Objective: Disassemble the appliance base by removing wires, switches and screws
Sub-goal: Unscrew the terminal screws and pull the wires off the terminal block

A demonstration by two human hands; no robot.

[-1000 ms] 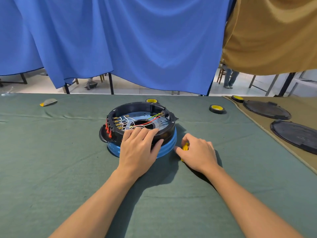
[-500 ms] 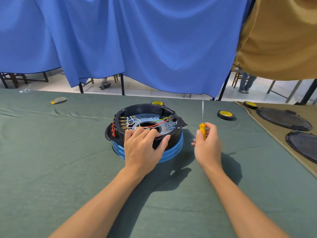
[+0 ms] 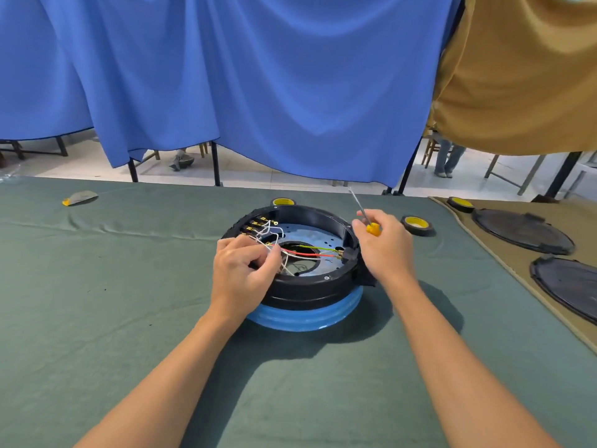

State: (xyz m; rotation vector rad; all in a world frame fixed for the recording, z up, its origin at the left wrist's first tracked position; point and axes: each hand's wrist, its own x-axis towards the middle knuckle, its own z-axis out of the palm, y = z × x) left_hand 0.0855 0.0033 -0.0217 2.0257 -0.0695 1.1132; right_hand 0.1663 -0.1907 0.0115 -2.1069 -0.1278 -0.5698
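A round black appliance base (image 3: 310,287) on a blue ribbed ring (image 3: 303,316) sits at the middle of the green cloth. Inside it lie white wires (image 3: 273,232), a red wire (image 3: 302,253) and a yellow-green wire (image 3: 318,248) over a blue metal plate. My left hand (image 3: 242,273) rests on the base's near left rim and pinches the white wires. My right hand (image 3: 386,245) grips a yellow-handled screwdriver (image 3: 371,227) over the right rim, its thin shaft pointing up and away.
Yellow-cored black tape rolls lie behind the base (image 3: 283,202), to its right (image 3: 417,225) and farther right (image 3: 460,203). Two black round lids (image 3: 521,232) (image 3: 568,287) rest on a tan cloth at right. A small grey and yellow item (image 3: 79,198) lies far left. Blue and tan curtains hang behind.
My right hand has lifted the screwdriver off the cloth and carried it over the base's right rim. My left hand has left its flat rest on the rim and now pinches the white wires.
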